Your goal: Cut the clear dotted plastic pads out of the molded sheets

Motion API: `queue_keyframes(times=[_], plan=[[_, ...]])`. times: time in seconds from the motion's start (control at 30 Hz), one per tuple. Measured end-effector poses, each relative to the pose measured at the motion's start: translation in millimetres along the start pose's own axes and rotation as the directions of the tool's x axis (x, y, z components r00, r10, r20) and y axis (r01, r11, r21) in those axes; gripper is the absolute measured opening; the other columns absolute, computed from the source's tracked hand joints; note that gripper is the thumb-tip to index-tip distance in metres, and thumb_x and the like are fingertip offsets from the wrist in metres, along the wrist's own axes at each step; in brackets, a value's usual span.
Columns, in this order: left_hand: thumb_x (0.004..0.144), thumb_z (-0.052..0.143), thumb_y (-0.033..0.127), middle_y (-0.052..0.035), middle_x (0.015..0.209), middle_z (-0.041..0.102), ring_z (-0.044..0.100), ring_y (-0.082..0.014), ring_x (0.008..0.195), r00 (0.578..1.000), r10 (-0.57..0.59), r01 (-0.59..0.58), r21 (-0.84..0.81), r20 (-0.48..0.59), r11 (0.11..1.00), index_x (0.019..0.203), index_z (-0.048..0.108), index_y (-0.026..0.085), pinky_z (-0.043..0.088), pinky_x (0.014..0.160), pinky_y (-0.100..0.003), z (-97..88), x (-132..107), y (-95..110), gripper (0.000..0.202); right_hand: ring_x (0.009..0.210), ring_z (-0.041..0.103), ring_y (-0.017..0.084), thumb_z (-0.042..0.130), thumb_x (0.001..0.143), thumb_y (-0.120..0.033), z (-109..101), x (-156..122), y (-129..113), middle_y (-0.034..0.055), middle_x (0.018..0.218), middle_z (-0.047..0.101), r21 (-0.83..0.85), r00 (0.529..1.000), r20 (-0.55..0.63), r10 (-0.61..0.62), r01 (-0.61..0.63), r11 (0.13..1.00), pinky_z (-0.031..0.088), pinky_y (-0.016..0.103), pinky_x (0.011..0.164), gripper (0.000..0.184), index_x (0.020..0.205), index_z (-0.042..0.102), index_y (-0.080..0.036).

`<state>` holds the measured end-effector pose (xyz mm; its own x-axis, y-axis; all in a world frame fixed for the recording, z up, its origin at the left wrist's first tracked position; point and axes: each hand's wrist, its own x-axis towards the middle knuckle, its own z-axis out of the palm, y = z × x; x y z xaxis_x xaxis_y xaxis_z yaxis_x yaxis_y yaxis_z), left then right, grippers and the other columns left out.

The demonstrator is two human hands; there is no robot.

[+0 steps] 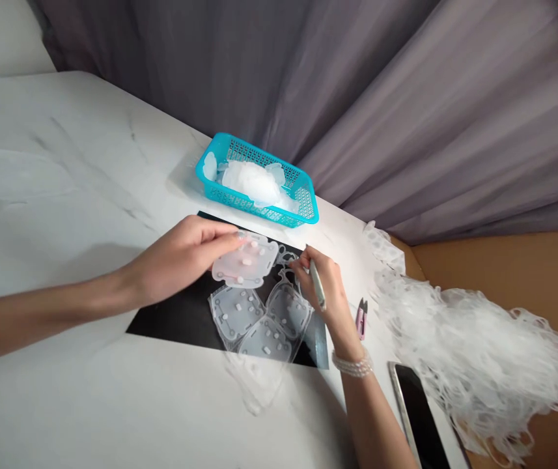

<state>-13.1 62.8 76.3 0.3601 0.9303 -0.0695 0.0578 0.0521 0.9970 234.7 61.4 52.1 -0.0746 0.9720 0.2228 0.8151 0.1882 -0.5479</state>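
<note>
One translucent panel (254,275) sits over the black mat's (176,319) far side, its far edge pinched by the L hand (181,257). R hand (331,281) is curled round a pen-like tool (316,288), fingertips nr the clear loops (282,253); contact unclear. Poss. risk: panel bends or tears if L pulls w/ loops snagged; tool tip, hidden b/c of fingers, might slip & nick it.

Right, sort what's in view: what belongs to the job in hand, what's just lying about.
In the job: held translucent piece, translucent sheet, slim tool, black mat; probably blue basket, tangled translucent strips.

Apparently lying about: phone, pink snips (perhaps a spare tool).
</note>
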Motion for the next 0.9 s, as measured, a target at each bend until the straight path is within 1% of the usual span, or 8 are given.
queue_keyframes(times=[0.1, 0.17, 0.27, 0.37, 0.53, 0.7, 0.8, 0.9], plan=[[0.085, 0.063, 0.039, -0.0081, 0.084, 0.073, 0.068, -0.0216, 0.079, 0.981, -0.141, 0.18, -0.358, 0.134, 0.916, 0.088, 0.074, 0.015, 0.056, 0.067, -0.03, -5.0, 7.4, 4.1, 0.027, 0.055, 0.041, 0.011, 0.06, 0.089, -0.035, -14.6, -1.4, -14.7, -0.0066, 0.056, 0.038, 0.035, 0.994, -0.079, 0.078, -0.076, 0.997, 0.029, 0.027, 0.055, 0.037, 0.067, 0.032, -0.023], [0.085, 0.064, 0.034, -0.0105, 0.086, 0.075, 0.07, -0.0234, 0.082, 0.965, -0.19, 0.252, -0.453, 0.179, 0.855, 0.094, 0.076, 0.013, 0.059, 0.07, -0.033, -4.5, 9.0, 4.2, 0.026, 0.065, 0.056, 0.015, 0.064, 0.089, -0.036, -20.8, -4.7, -27.8, -0.0047, 0.058, 0.044, 0.232, 0.989, -0.075, 0.125, -0.105, 0.967, 0.035, 0.027, 0.059, 0.042, 0.066, 0.031, -0.023], [0.086, 0.062, 0.031, -0.0118, 0.083, 0.075, 0.07, -0.0217, 0.078, 0.943, -0.245, 0.326, -0.491, 0.223, 0.808, 0.098, 0.076, 0.01, 0.061, 0.068, -0.032, -1.6, 7.5, 3.8, 0.028, 0.082, 0.066, 0.018, 0.071, 0.087, -0.033, -21.8, -10.5, -44.2, -0.0012, 0.07, 0.059, 0.646, 0.98, 0.147, 0.133, -0.197, 0.737, 0.047, 0.03, 0.073, 0.041, 0.068, 0.036, -0.022], [0.088, 0.059, 0.031, -0.0136, 0.083, 0.075, 0.07, -0.0213, 0.076, 0.929, -0.275, 0.365, -0.486, 0.248, 0.794, 0.1, 0.076, 0.008, 0.061, 0.066, -0.03, 0.2, 5.4, 4.2, 0.031, 0.074, 0.065, 0.014, 0.077, 0.081, -0.024, -18.3, -13.9, -52.9, -0.0023, 0.071, 0.064, 0.792, 0.946, 0.302, 0.118, -0.318, 0.522, 0.05, 0.029, 0.074, 0.041, 0.067, 0.038, -0.022], [0.089, 0.057, 0.031, -0.0167, 0.087, 0.076, 0.071, -0.0238, 0.08, 0.916, -0.255, 0.383, -0.485, 0.31, 0.786, 0.102, 0.074, 0.005, 0.061, 0.072, -0.035, -0.1, 2.9, 5.8, 0.034, 0.065, 0.063, 0.011, 0.08, 0.073, -0.013, -18.5, -12.7, -56.7, -0.0004, 0.073, 0.071, 0.83, 0.928, 0.339, 0.152, -0.372, 0.417, 0.05, 0.025, 0.067, 0.045, 0.064, 0.037, -0.021], [0.087, 0.065, 0.037, -0.0146, 0.116, 0.072, 0.067, -0.028, 0.108, 0.927, -0.286, 0.372, -0.511, 0.241, 0.775, 0.128, 0.062, 0.015, 0.056, 0.091, -0.041, 1.4, -0.1, 4.2, 0.047, 0.068, 0.064, 0.012, 0.079, 0.075, -0.014, -20.4, -12.0, -52.3, -0.0013, 0.069, 0.071, 0.837, 0.952, 0.252, 0.173, -0.304, 0.455, 0.049, 0.024, 0.067, 0.043, 0.066, 0.038, -0.022], [0.086, 0.066, 0.045, -0.014, 0.134, 0.063, 0.061, -0.0274, 0.122, 0.898, -0.411, 0.42, -0.58, 0.156, 0.698, 0.139, 0.051, 0.021, 0.051, 0.101, -0.04, 2.6, -0.7, 1.1, 0.06, 0.073, 0.065, 0.013, 0.077, 0.078, -0.019, -15.9, -18.3, -55.1, 0.0, 0.077, 0.074, 0.766, 0.977, 0.08, 0.196, -0.186, 0.616, 0.049, 0.025, 0.068, 0.042, 0.066, 0.037, -0.022], [0.089, 0.055, 0.055, -0.0195, 0.128, 0.065, 0.064, -0.0304, 0.115, 0.837, -0.448, 0.539, -0.615, 0.313, 0.576, 0.134, 0.054, 0.012, 0.052, 0.097, -0.042, 2.9, -0.8, -0.5, 0.062, 0.08, 0.069, 0.016, 0.071, 0.083, -0.021, -10.0, -30.2, -67.9, 0.0017, 0.084, 0.075, 0.601, 0.99, 0.098, 0.098, -0.138, 0.787, 0.051, 0.029, 0.072, 0.042, 0.063, 0.034, -0.023]])
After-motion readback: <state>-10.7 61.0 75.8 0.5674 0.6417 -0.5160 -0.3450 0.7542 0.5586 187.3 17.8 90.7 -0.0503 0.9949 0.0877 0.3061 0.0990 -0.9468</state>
